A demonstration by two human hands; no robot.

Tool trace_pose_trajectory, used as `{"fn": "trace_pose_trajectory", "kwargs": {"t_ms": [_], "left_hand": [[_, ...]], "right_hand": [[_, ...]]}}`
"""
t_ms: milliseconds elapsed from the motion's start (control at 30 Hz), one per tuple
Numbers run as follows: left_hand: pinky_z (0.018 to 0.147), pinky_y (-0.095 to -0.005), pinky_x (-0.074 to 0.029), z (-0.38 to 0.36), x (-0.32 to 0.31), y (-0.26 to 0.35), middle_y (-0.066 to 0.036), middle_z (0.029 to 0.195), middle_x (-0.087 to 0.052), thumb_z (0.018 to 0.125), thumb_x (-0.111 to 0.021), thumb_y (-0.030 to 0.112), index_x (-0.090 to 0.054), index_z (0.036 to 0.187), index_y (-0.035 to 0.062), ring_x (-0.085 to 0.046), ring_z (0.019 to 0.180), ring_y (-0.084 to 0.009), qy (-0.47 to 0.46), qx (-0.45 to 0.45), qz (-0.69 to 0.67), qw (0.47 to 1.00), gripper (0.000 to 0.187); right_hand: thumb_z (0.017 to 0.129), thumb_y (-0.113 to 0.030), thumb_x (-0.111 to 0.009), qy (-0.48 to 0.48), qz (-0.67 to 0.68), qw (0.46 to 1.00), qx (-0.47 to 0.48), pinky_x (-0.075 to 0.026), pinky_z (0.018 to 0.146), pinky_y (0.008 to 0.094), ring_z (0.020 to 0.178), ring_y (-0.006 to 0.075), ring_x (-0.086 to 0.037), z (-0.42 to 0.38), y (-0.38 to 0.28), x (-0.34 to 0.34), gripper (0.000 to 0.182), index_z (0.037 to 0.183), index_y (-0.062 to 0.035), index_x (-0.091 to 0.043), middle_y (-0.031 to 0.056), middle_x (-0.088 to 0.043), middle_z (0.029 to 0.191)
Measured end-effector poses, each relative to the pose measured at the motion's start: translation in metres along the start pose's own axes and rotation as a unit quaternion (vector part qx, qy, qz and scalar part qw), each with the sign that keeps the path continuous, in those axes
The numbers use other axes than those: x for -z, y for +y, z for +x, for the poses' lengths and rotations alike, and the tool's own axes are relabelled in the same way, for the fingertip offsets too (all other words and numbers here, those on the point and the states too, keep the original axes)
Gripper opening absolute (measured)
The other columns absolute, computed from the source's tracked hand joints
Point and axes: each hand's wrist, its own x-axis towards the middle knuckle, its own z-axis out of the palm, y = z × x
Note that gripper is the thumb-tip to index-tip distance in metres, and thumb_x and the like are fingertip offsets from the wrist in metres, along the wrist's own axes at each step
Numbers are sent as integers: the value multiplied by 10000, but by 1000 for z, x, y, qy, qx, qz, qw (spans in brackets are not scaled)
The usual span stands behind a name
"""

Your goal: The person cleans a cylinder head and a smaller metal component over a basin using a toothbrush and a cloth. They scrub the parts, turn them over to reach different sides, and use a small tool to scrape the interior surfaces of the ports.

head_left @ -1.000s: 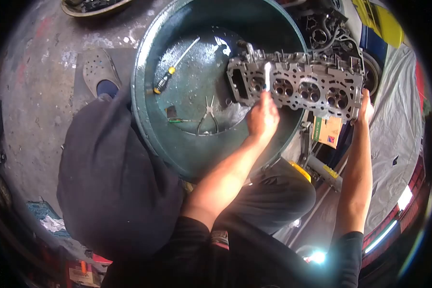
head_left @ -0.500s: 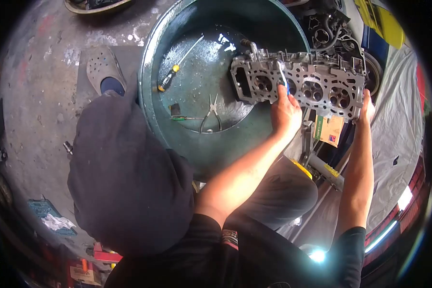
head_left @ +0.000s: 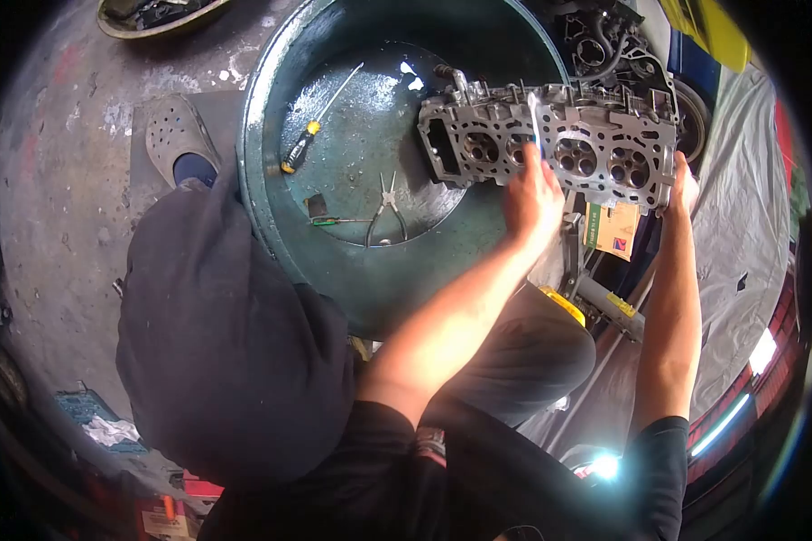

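A grey metal cylinder head (head_left: 555, 149) with round chambers is held tilted over the right part of a round green basin (head_left: 257, 135). My left hand (head_left: 534, 200) is closed round a slim brush (head_left: 534, 113) with a white end, which lies against the face near the second chamber from the left. My right hand (head_left: 683, 187) grips the cylinder head's right end. Inside the basin are a yellow-and-black screwdriver (head_left: 301, 146), open-jawed pliers (head_left: 387, 212), a small green-handled tool (head_left: 327, 221) and a dark square piece (head_left: 316, 205).
A cardboard box (head_left: 612, 231) and a grey metal stand (head_left: 609, 302) are below the cylinder head. Engine parts (head_left: 595, 45) sit at the upper right, beside a grey sheet (head_left: 740, 216). A tray (head_left: 158, 25) is at the top left, and a blue case (head_left: 86, 406) at the lower left.
The view has shifted, moving the scene slightly left. Against the cylinder head's face, the brush and my left hand have moved a little right, and the brush stands straighter.
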Motion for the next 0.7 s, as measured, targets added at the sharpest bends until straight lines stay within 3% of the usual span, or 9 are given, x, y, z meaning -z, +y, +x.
{"fn": "trace_pose_trajectory", "kwargs": {"t_ms": [100, 167, 200, 233, 367, 433, 500, 600, 700], "left_hand": [[526, -488, -472, 7, 1, -13, -161, 641, -615, 903, -583, 146, -544, 1024, 106, -647, 612, -366, -10, -58, -19, 998, 133], [528, -444, -490, -5, 6, -36, -137, 689, -630, 885, -608, 122, -599, 997, 89, -649, 620, -320, -6, -91, -52, 994, 117], [530, -420, -497, -3, 12, -41, -126, 713, -638, 877, -619, 101, -626, 981, 77, -652, 630, -291, 8, -134, -56, 989, 107], [538, -402, -492, 11, 14, -40, -145, 707, -634, 896, -604, 101, -615, 1001, 66, -643, 617, -280, -15, -128, -52, 990, 112], [582, -405, -485, 47, 32, -19, -182, 707, -636, 910, -580, 90, -587, 968, 36, -644, 621, -306, -141, -33, -137, 980, 80], [594, -430, -497, 27, 23, -14, -179, 705, -635, 892, -579, 81, -588, 983, 66, -662, 656, -333, -103, -86, -112, 985, 92], [602, -456, -503, 7, 32, 26, -165, 676, -645, 870, -611, 81, -594, 1044, 93, -667, 621, -312, -91, -93, 70, 989, 175], [607, -507, -514, -3, 19, 6, -159, 657, -657, 842, -607, 92, -576, 1067, 95, -679, 638, -360, -105, -98, 113, 983, 227], [580, -494, -523, -19, 15, 8, -127, 647, -657, 806, -622, 105, -570, 1077, 80, -678, 627, -346, -99, -130, 196, 967, 277]], "right_hand": [[837, -554, -584, 2, 24, 999, 40, -466, 901, 334, 970, 210, -650, 6, 10, 2, 564, 1070, -65, -740, 124, -718, 1030], [834, -571, -562, 28, -97, 989, 109, -451, 940, 336, 1033, 233, -647, 34, 23, 2, 602, 1099, -57, -730, 142, -714, 1082], [807, -583, -563, 31, -114, 992, 35, -437, 968, 334, 1073, 250, -640, 20, 5, -1, 625, 1114, -63, -726, 157, -706, 1113], [769, -549, -604, 21, -139, 984, 106, -445, 944, 342, 1035, 259, -644, 20, 8, 3, 615, 1078, -32, -728, 160, -714, 1069], [749, -543, -631, 59, -48, 997, -4, -455, 904, 374, 986, 295, -648, -8, -14, -5, 618, 1014, 8, -723, 177, -714, 1025], [741, -539, -647, 79, -152, 985, 27, -454, 939, 367, 1058, 308, -644, -4, -16, -4, 615, 1048, -11, -724, 184, -705, 1087], [742, -554, -647, 87, -132, 987, -11, -446, 978, 362, 1135, 310, -617, -4, -16, -4, 625, 1091, -41, -722, 183, -688, 1154], [734, -560, -658, 75, -74, 993, -57, -435, 989, 361, 1141, 298, -610, -33, -37, -5, 639, 1112, -48, -718, 191, -681, 1164], [737, -547, -659, 61, -120, 991, 0, -445, 973, 362, 1120, 294, -619, -5, -20, -4, 625, 1111, -48, -717, 196, -681, 1157]]}}
